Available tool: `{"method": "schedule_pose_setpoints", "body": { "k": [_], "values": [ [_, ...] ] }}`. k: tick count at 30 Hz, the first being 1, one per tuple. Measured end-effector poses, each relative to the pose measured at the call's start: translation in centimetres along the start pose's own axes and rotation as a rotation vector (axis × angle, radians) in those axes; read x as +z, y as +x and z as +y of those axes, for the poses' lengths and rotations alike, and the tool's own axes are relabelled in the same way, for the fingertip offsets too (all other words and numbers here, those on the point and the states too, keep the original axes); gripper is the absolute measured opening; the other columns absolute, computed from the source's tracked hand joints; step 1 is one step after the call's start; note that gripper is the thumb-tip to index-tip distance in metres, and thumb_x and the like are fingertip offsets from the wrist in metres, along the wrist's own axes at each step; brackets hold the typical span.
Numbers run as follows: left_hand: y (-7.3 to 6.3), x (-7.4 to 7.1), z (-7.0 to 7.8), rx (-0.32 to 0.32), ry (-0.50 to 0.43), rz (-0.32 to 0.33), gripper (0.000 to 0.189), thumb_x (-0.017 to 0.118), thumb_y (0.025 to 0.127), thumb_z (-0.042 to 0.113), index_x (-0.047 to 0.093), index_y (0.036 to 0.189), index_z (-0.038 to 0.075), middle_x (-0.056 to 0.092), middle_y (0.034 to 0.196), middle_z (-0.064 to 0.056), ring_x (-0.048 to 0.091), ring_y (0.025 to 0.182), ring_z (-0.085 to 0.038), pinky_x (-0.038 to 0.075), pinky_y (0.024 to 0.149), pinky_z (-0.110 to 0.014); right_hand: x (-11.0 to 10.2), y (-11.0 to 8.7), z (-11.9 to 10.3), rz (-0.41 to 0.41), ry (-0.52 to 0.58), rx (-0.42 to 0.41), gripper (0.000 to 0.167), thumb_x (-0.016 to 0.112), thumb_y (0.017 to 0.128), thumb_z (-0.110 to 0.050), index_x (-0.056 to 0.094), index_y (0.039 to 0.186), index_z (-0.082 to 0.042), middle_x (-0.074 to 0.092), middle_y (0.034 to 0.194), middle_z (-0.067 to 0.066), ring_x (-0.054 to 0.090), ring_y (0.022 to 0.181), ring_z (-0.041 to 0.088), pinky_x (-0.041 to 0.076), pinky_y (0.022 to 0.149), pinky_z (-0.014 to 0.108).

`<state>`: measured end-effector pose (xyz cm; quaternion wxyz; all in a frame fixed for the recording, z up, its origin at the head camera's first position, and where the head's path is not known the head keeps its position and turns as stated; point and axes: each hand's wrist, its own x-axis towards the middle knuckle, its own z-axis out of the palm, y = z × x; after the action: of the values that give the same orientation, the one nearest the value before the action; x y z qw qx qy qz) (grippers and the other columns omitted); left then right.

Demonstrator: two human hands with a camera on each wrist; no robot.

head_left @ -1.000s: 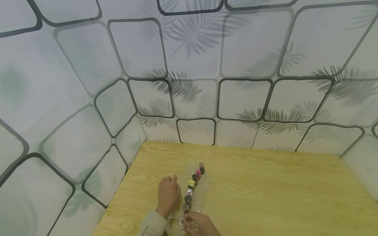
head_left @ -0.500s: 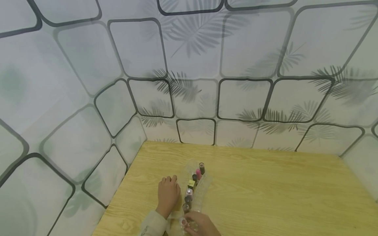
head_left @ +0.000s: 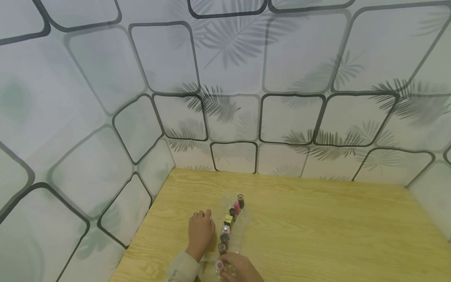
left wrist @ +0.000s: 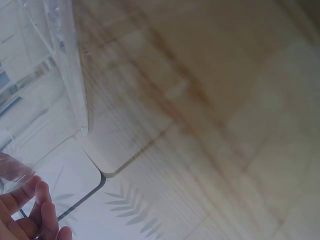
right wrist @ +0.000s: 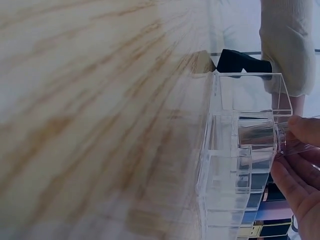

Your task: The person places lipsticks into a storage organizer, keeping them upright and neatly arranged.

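A clear plastic organizer (right wrist: pixel 220 165) stands on the table with a row of cosmetics in its slots. In the head view my right hand (head_left: pixel 241 266) is at its near end, thumb and fingers pinching a clear-topped, lipstick-like tube (head_left: pixel 220 265). The right wrist view shows this tube at the organizer's end compartments, partly covered by the fingers (right wrist: pixel 295 180). My left hand (head_left: pixel 201 232) lies along the organizer's left side with bent fingers. Seen from the left wrist, its fingers (left wrist: pixel 45 205) hold the clear plastic edge, with a fingertip showing through it.
Several cosmetics line the organizer: dark tubes (head_left: pixel 224 239), a yellow-topped black box-shaped one (head_left: pixel 228 220), a pink one (head_left: pixel 237 207) and a dark one (head_left: pixel 241 201) at the far end. The wooden table (head_left: pixel 317 227) meets a patterned wall (head_left: pixel 232 117) behind.
The tube's round top in my right hand has shifted very slightly right and looks paler from above. The left hand and the organizer have stayed where they were.
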<state>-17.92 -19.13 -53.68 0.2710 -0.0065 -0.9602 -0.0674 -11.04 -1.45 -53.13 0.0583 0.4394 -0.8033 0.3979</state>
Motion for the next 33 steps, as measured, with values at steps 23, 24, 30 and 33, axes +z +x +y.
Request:
{"method": "schedule_pose_setpoints", "body": {
  "k": [23,24,30,33],
  "values": [
    [-0.02,0.46,-0.26,0.0,0.002,0.003,0.017,0.067,0.076,0.014,0.061,0.09,0.007,0.06,0.073,-0.008,0.052,0.066,-0.022,0.042,0.059,-0.034,-0.36,0.05,-0.01,-0.027,-0.083,0.019,0.026,0.068,0.083,-0.018,0.063,0.103,-0.002,0.068,0.094,0.005,0.064,0.088,0.012,0.051,0.075,0.022],
    [-0.02,0.48,-0.27,0.002,0.003,0.005,0.017,0.068,0.076,0.014,0.061,0.09,0.007,0.06,0.073,-0.008,0.052,0.066,-0.022,0.043,0.059,-0.034,-0.35,0.04,0.01,-0.026,-0.088,0.016,0.026,0.068,0.083,-0.018,0.063,0.103,-0.003,0.068,0.094,0.004,0.064,0.088,0.012,0.051,0.075,0.022],
    [-0.09,0.58,-0.29,0.01,0.005,0.017,0.017,0.068,0.075,0.013,0.061,0.089,0.007,0.06,0.073,-0.008,0.052,0.065,-0.022,0.043,0.059,-0.034,-0.15,-0.15,0.29,-0.012,-0.113,0.008,0.025,0.068,0.084,-0.019,0.063,0.103,-0.004,0.068,0.094,0.003,0.064,0.088,0.011,0.051,0.075,0.022],
    [-0.1,0.53,-0.25,0.01,0.005,0.021,0.017,0.069,0.075,0.013,0.061,0.089,0.007,0.06,0.073,-0.008,0.052,0.066,-0.022,0.043,0.059,-0.034,-0.18,-0.27,0.34,-0.024,-0.109,0.034,0.026,0.066,0.085,-0.021,0.062,0.105,-0.004,0.068,0.095,0.003,0.064,0.088,0.012,0.051,0.076,0.023]
  ]
}}
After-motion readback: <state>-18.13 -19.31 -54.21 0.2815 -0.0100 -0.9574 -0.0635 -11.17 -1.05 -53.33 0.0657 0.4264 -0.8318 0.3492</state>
